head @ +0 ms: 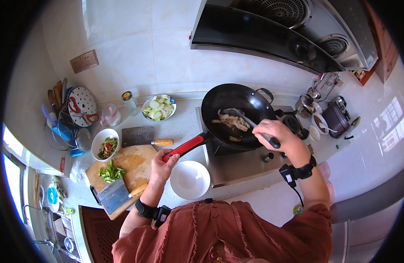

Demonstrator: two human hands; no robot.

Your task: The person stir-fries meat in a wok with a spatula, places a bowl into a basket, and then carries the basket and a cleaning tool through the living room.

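Note:
My left hand (164, 163) grips the red and black handle (186, 148) of a black wok (248, 98) on the gas stove. In my right hand (275, 136) is a cooking spatula (251, 122) with a grey shaft and black grip end; its head rests among sliced pieces of meat (234, 121) in the wok. An unfilled white bowl (190, 180) stands just right of my left hand. Left of that hand, green pepper slices (111, 172) and a cleaver (113, 195) lie on a wooden cutting board (136, 161).
Behind the board are a second cleaver (138, 136), a bowl of chopped peppers (105, 144) and a plate of sliced pale green vegetable (159, 107). A glass jar (129, 103) stands near the wall. Seasoning bowls (319, 123) sit right of the stove, under the range hood (261, 36).

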